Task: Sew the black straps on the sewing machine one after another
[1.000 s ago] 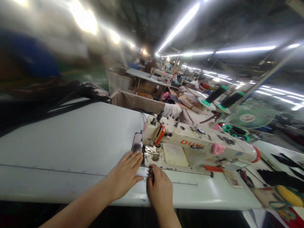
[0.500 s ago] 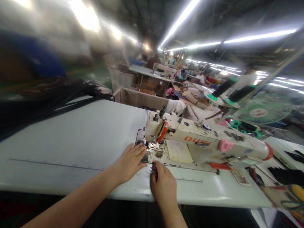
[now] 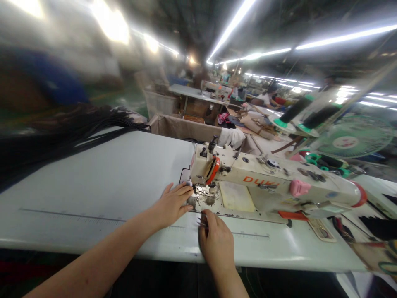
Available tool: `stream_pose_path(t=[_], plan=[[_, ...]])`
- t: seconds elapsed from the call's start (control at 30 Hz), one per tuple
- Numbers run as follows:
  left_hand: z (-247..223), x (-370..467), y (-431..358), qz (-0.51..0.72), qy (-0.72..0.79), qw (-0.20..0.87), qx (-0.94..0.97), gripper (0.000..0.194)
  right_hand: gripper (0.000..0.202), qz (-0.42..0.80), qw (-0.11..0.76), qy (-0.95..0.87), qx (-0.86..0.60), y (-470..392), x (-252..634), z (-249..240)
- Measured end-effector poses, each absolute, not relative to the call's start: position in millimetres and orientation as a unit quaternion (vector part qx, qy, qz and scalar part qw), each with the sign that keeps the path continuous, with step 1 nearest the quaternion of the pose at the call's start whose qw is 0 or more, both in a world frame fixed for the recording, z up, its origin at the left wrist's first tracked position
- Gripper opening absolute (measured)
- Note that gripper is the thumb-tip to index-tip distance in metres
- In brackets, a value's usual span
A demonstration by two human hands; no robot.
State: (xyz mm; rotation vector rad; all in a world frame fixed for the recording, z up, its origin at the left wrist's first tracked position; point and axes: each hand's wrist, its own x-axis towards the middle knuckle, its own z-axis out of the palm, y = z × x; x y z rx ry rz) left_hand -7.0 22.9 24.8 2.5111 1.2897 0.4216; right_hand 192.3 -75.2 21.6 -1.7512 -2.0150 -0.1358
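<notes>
A cream sewing machine [image 3: 266, 186] with orange trim stands on a pale worktable [image 3: 124, 174]. My left hand [image 3: 172, 205] lies with outstretched, spread fingers at the left of the machine's bed, fingertips beside the presser foot area [image 3: 204, 190]. Something small and pale shows at those fingertips; I cannot make it out. Just in front of the bed, my right hand [image 3: 217, 236] is closed around thread snips [image 3: 201, 222]. Only their two dark, pointed tips stick out to the left; the palm and fingers hide the rest.
Black strips [image 3: 77, 140] are heaped at the table's far left. A fabric-lined bin [image 3: 173, 126] stands behind the table. Black thread cones [image 3: 296, 111] and a green fan [image 3: 350, 140] are at right. A printed ruler [image 3: 74, 216] runs along the front. A person [image 3: 268, 97] sits farther back.
The view has shifted slightly, so the machine sits a little farther right. My left hand has slid slightly up beside the bed. My right hand keeps its grip on the snips.
</notes>
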Motion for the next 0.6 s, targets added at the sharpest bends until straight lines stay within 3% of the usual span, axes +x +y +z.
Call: stream_pose_path(t=[0.17,0.6], plan=[[26.9,-10.2,60.6,0.203,0.410,0.187,0.870,0.034,0.039,-0.043,0.237,-0.730,-0.640,-75.8,191.9,21.2],[15.5,0.4,137.2,0.244,0.321,0.171,0.899,0.036,0.040,-0.053,0.228,-0.725,-0.648,-77.5,191.0,21.7]])
